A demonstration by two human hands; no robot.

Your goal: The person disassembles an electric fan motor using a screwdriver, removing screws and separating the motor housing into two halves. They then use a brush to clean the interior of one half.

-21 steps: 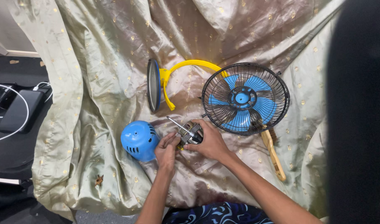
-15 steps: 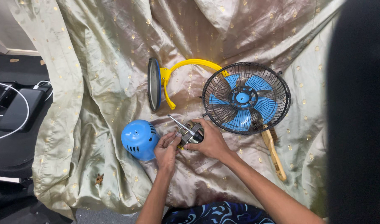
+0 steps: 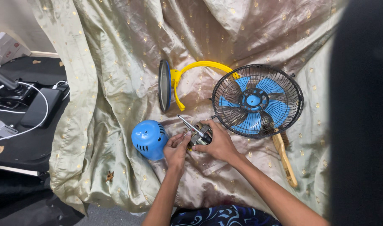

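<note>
Both hands grasp a small fan motor [image 3: 200, 134]: right hand [image 3: 218, 143] cups it, left hand [image 3: 176, 149] fingertips pinch its near edge.

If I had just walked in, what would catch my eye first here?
Probably the round black wire fan cage with bright blue blades inside, lying right of centre on the shiny gold-dotted cloth. Just below its left edge, the left hand and right hand meet around a small metal motor with its shaft pointing up-left. A blue domed motor cover sits left of the hands.
</note>
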